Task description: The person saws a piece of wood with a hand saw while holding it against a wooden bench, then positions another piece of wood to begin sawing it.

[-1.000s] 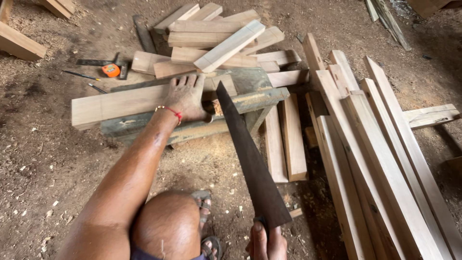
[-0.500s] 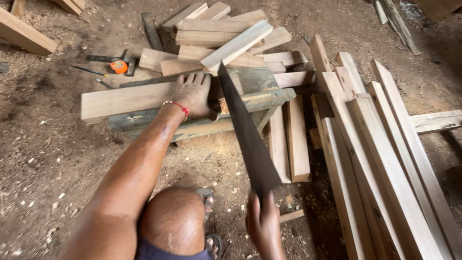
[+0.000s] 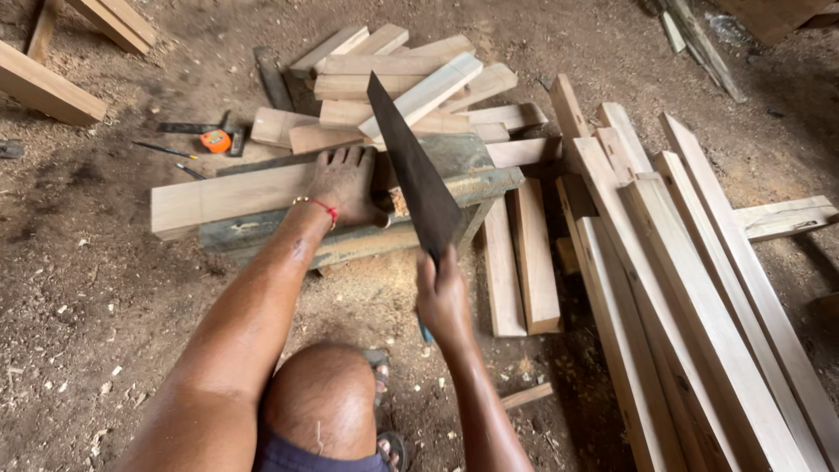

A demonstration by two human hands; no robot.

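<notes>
Both arms are bare from shoulder to fingers, with no sleeves. Just behind the left hand, a thin red cord bracelet with a few pale beads circles the wrist; the right hand has nothing on its wrist. Below the bare knee, dark blue shorts show, and a dark sandal sits just right of it.

One head-worn view looks steeply down from above the person's knee at 6 o'clock, facing toward 12 o'clock — close over the arms, with the dirt floor filling the frame edge to edge.
</notes>
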